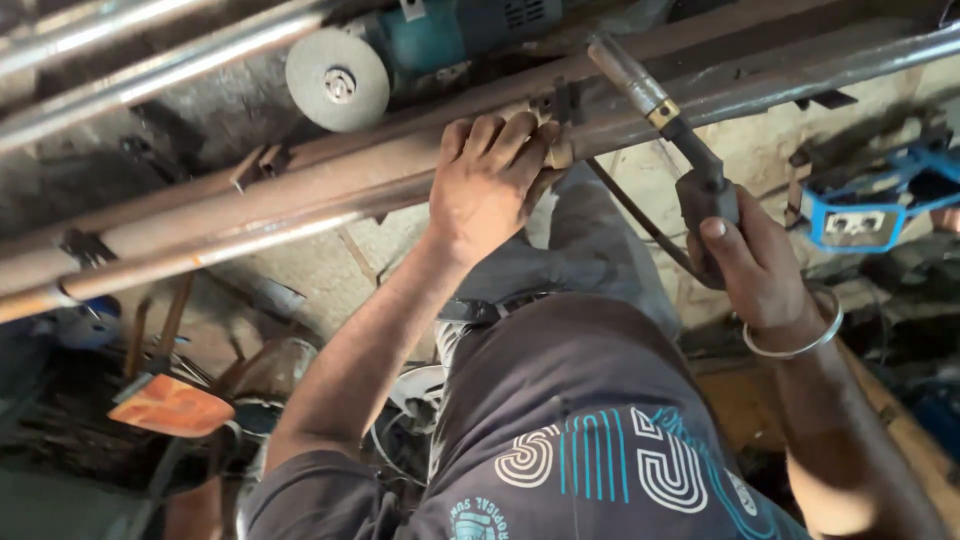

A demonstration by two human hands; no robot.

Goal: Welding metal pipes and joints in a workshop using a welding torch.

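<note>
My left hand (492, 178) grips a long rusty steel bar (300, 205) that runs across the view, and a small pale piece sits under the fingers near a small bracket (562, 100) on the bar. My right hand (752, 262) is closed around the dark handle of a welding torch (660, 110). The torch's metal nozzle points up and left over the bar, just right of my left hand. A black cable trails from the handle. A silver bangle (800, 340) circles my right wrist.
A teal angle grinder (400, 55) with a grey disc lies beyond the bars. Shiny steel tubes (150, 60) run at upper left. A blue clamp-like tool (870, 205) sits at right. An orange-bladed tool (170, 405) and scrap lie on the floor at lower left.
</note>
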